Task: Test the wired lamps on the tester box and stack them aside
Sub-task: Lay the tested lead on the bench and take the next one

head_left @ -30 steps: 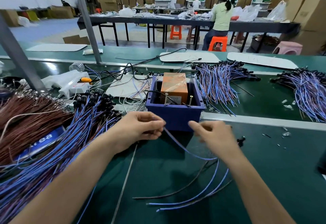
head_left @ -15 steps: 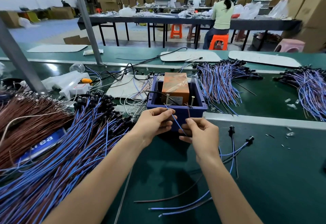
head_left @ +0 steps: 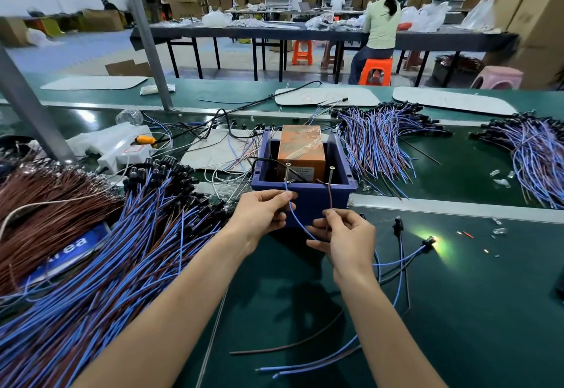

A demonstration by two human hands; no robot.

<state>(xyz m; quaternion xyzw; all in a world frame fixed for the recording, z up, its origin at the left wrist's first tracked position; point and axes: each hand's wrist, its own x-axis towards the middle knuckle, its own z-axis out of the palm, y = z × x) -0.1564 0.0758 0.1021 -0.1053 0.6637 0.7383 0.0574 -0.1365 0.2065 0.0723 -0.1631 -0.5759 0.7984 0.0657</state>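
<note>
The tester box [head_left: 305,201] is a blue bin holding an orange block, with two screw contacts [head_left: 287,168] on its near rim. My left hand [head_left: 262,213] pinches a blue wire [head_left: 297,223] up against the left screw. My right hand [head_left: 345,235] pinches a brown wire [head_left: 330,195] that runs up to the right screw. Out to the right on the green mat, one lamp [head_left: 430,239] at the end of these wires glows bright. A second lamp [head_left: 397,223] beside it is dark.
A big heap of blue and brown wired lamps [head_left: 128,253] fills the left. Two more bundles [head_left: 381,143] [head_left: 537,155] lie behind on the right. Loose wire ends [head_left: 305,366] trail on the mat near me. A white power strip [head_left: 122,152] sits back left.
Both hands rose from the mat to the box's rim, carrying the wire ends onto the screws. The lamp at the right lit up.
</note>
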